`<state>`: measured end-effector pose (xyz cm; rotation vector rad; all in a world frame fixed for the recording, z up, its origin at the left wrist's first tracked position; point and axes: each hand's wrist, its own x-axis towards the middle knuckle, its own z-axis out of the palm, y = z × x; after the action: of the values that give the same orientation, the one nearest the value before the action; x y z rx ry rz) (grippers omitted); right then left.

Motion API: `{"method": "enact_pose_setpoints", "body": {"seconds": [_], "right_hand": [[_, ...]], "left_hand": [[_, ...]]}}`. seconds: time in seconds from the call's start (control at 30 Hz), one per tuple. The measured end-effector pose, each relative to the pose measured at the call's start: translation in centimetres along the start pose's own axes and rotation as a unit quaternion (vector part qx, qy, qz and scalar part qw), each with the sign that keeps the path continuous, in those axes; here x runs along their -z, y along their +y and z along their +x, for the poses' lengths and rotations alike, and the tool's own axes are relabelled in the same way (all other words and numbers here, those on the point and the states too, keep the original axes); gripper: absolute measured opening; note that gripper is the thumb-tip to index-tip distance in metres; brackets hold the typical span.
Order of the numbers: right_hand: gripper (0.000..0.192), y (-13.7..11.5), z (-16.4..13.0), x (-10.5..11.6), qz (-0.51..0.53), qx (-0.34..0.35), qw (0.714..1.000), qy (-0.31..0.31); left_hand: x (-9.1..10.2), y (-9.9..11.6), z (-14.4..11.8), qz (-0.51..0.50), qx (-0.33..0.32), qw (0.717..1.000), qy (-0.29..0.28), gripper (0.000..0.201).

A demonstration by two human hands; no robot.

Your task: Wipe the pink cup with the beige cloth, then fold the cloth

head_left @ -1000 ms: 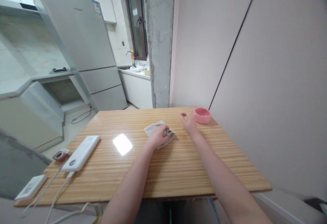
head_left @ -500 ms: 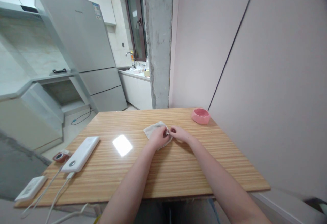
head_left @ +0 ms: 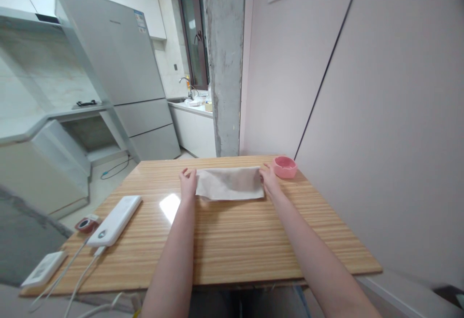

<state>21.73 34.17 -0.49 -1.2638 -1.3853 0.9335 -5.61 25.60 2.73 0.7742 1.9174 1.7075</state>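
Outstretched, both bare forearms reach forward over the wood-grain tabletop (head_left: 246,245), roughly parallel, with a pale cloth (head_left: 230,183) spread lengthwise between the hands toward the table's far edge. The left hand (head_left: 187,183), its knuckles up and fingers bent, grips the cloth's left end near the upper corner. The right hand (head_left: 268,179) angles inward from its wrist, thumb and fingers pinching the right end, also near the upper corner. Just beside its knuckles sits a pink ashtray (head_left: 285,168). A white power bank (head_left: 115,221) lies well left of both arms.
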Motion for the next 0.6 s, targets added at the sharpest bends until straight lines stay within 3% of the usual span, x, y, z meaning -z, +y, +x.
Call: {"method": "enact_pose_setpoints", "body": {"seconds": [0.07, 0.17, 0.23, 0.3, 0.4, 0.53, 0.6], "right_hand": [[0.050, 0.6, -0.2, 0.3, -0.096, 0.006, 0.995, 0.014], [0.056, 1.1, -0.9, 0.3, -0.307, 0.018, 0.951, -0.013], [0.054, 1.1, -1.2, 0.1, -0.396, 0.022, 0.917, -0.042], [0.046, 1.1, -1.3, -0.1, -0.406, 0.024, 0.911, -0.073], [0.038, 1.2, -1.1, -0.3, -0.352, 0.059, 0.929, -0.094], [0.039, 1.6, -0.5, -0.2, -0.287, 0.101, 0.952, -0.028], [0.043, 1.7, -0.3, -0.1, -0.268, 0.100, 0.958, -0.004]], "left_hand": [[0.3, -0.6, 0.0, 0.162, -0.051, 0.985, 0.009, 0.057], [0.4, -1.1, -0.7, 0.380, -0.086, 0.920, -0.044, 0.050], [0.5, -1.1, -1.2, 0.446, -0.080, 0.888, -0.077, 0.043], [0.5, -1.0, -1.5, 0.466, -0.077, 0.875, -0.104, 0.039], [0.3, -0.9, -1.5, 0.447, -0.084, 0.882, -0.126, 0.034], [-0.7, -1.2, -0.9, 0.280, -0.140, 0.947, -0.072, 0.042], [-1.2, -1.6, -0.7, 0.236, -0.127, 0.961, -0.069, 0.046]]}}
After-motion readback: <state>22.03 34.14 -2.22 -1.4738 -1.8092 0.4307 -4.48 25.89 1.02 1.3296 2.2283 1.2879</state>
